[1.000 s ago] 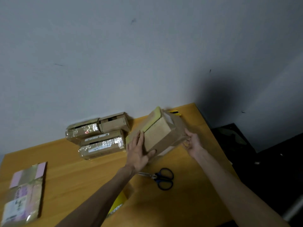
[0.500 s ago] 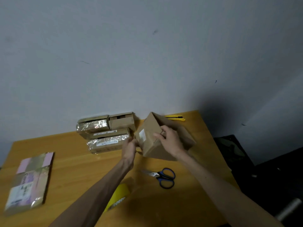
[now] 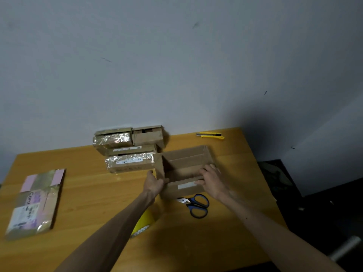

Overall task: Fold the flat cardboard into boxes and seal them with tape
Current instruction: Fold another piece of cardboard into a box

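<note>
You turned brown cardboard box (image 3: 184, 163) open-side up between hands; left hand (image 3: 155, 183) grips its corner, right hand (image 3: 213, 180) grips near wall.

Blue-handled scissors (image 3: 196, 205) lie open toward the right side of the wooden table (image 3: 88, 173); a yellow utility knife (image 3: 210, 135) rests along its far edge, by the grey wall (image 3: 176, 55).

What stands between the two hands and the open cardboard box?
Nothing visible: the left hand grips the open cardboard box at its near left corner, and the right hand holds its near wall.
</note>
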